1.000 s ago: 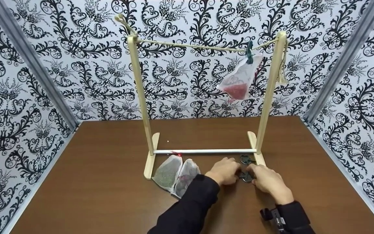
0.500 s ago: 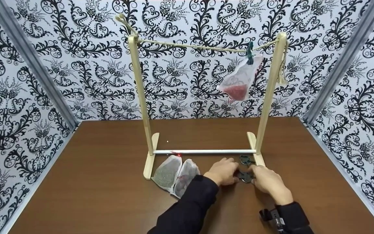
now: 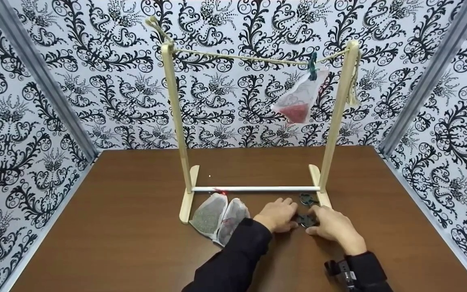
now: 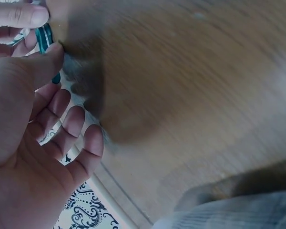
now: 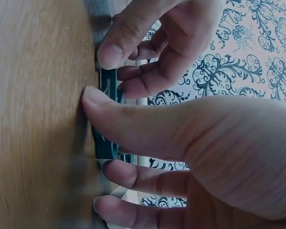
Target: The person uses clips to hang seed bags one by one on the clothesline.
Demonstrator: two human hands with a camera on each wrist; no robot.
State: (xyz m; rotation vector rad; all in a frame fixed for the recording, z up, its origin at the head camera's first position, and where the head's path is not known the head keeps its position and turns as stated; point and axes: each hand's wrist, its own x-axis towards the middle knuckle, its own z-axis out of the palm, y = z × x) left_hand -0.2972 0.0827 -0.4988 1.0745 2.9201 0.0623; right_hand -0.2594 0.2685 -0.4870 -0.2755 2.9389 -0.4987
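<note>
Both hands meet over a dark green clothespin [image 3: 306, 221] low at the tabletop, right of centre in the head view. The left hand [image 3: 279, 215] pinches its left end; in the left wrist view its thumb presses the green clothespin [image 4: 44, 37] while the other fingers curl loosely. From the right, the right hand [image 3: 335, 227] holds it between thumb and fingers. The right wrist view shows the clothespin [image 5: 105, 145] partly hidden behind the right thumb [image 5: 128, 119]. A second green clothespin [image 3: 307, 198] lies just beyond the hands.
A wooden stand [image 3: 172, 113] carries a rope line [image 3: 237, 58]. A green clothespin [image 3: 312, 67] holds a mesh bag with red contents [image 3: 298, 101] on it. Two more mesh bags, one greenish [image 3: 209, 217] and one darker [image 3: 233, 217], lie left of the left forearm.
The right thumb has shifted left and toward the near side of the clothespin. The left hand has barely moved, and the clothespin stays between both hands.
</note>
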